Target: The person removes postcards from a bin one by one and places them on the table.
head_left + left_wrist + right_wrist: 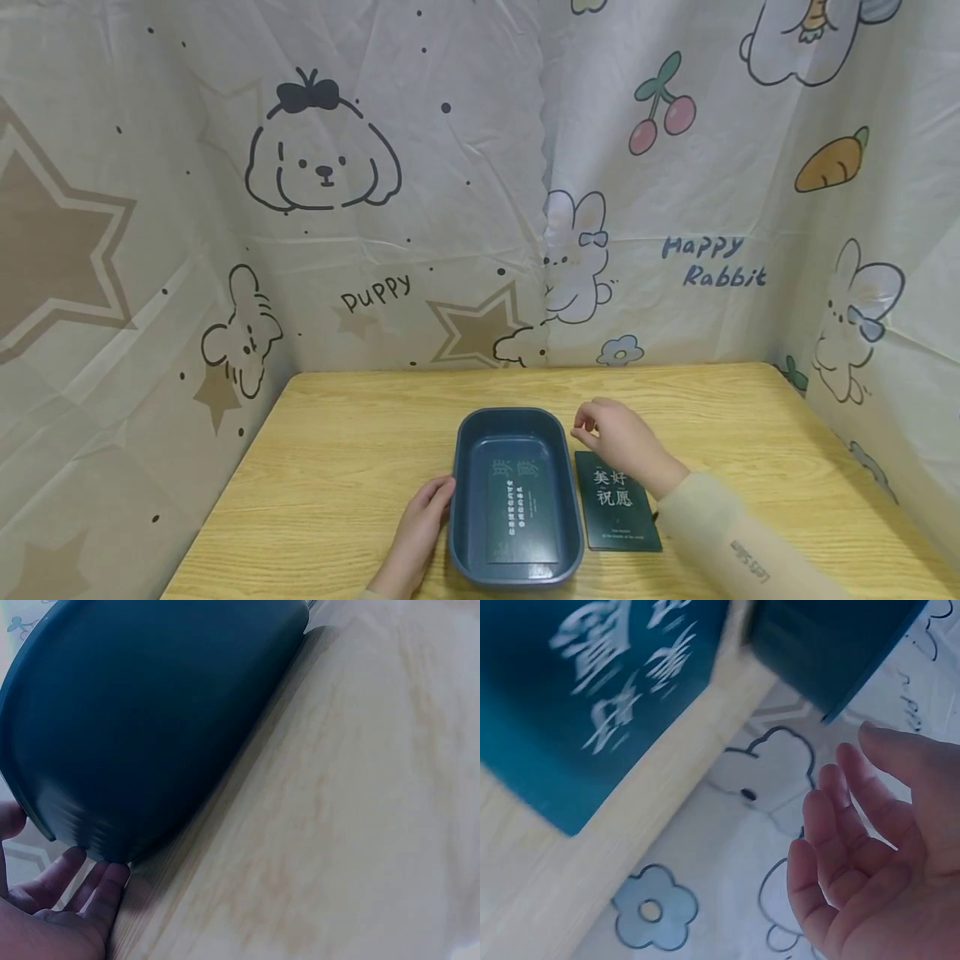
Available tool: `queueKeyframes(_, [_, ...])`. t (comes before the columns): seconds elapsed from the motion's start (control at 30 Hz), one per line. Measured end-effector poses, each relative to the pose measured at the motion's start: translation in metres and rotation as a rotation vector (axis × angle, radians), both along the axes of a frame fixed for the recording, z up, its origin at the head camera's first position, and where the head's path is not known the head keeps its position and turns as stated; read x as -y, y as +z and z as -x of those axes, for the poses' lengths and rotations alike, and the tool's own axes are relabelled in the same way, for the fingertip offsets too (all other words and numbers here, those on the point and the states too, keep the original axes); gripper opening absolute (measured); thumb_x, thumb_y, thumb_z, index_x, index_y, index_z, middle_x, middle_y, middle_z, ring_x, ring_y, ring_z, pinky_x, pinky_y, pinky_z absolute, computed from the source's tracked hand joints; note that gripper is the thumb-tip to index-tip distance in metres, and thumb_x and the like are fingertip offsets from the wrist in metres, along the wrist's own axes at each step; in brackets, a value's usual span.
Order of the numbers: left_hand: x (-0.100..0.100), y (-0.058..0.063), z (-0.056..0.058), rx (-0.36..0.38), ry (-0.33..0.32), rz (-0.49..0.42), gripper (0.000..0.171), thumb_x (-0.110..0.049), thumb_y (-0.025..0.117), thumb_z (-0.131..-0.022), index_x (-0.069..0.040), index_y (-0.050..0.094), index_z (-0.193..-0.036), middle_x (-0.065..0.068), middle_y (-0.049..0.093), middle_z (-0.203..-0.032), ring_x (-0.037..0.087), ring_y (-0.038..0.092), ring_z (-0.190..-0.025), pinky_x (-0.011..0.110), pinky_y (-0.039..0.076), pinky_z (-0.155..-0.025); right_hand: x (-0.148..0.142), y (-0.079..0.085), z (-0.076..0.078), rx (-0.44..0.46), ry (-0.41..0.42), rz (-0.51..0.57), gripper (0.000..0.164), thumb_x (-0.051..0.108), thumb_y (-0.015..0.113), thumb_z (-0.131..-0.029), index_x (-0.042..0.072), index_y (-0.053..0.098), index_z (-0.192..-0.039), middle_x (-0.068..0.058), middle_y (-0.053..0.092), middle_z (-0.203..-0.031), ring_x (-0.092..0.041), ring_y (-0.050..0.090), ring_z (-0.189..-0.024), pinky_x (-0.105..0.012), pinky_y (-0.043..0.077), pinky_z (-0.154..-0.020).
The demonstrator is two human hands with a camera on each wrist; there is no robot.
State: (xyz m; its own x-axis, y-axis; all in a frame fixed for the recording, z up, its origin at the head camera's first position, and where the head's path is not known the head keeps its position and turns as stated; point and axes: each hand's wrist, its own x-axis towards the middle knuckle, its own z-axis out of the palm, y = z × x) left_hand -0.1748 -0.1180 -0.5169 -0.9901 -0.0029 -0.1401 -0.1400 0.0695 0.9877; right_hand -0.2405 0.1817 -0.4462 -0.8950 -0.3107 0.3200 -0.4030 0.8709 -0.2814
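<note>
A dark blue rectangular basin (517, 425) stands on the table with a dark green booklet (543, 517) printed in white characters lying inside. My left hand (420, 525) is at its left side. In the left wrist view, fingertips touch the basin's outer wall (150, 712) and the thumb lies by the rim. My right hand (618, 433) hovers past the basin's far right corner, its fingers loosely bent and holding nothing. Partly below that hand, a second dark green booklet (618, 521) with white characters lies flat to the right of the basin.
The yellow wood-grain table (337, 450) reaches back to a pale curtain (480, 167) printed with cartoon animals, stars and fruit. Curtain also hangs along both sides. A small dark piece (656, 517) shows at the right booklet's right edge; its kind is unclear.
</note>
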Motion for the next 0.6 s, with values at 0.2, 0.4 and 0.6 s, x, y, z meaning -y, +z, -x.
queueKeyframes(0.2, [0.000,-0.001,0.000,-0.018,0.001,0.001,0.059,-0.045,0.049,-0.096,0.004,0.053,-0.127,0.021,0.059,-0.127,0.027,0.056,-0.110,0.051,0.042,-0.102,0.020,0.002,-0.004,-0.011,0.056,0.037,0.011,0.022,0.074,-0.081,0.017,0.064,-0.078,0.006,0.059,-0.074,-0.010,0.052,-0.069,-0.034,0.052,-0.063])
queueKeyframes(0.4, [0.001,0.000,-0.001,-0.021,-0.002,-0.004,0.061,-0.046,0.048,-0.096,0.005,0.052,-0.129,0.023,0.058,-0.128,0.028,0.056,-0.111,0.051,0.042,-0.102,0.043,0.000,-0.011,0.009,0.105,0.033,0.008,0.024,0.073,-0.082,0.018,0.068,-0.081,0.008,0.060,-0.075,-0.007,0.052,-0.068,-0.031,0.053,-0.062])
queueKeyframes(0.6, [0.000,-0.002,0.000,-0.031,0.008,0.001,0.059,-0.045,0.049,-0.096,0.005,0.054,-0.127,0.022,0.059,-0.126,0.027,0.057,-0.108,0.050,0.043,-0.101,0.059,-0.007,-0.016,-0.011,0.187,-0.070,0.015,0.028,0.072,-0.083,0.015,0.070,-0.090,0.004,0.063,-0.080,-0.010,0.055,-0.073,-0.032,0.055,-0.065])
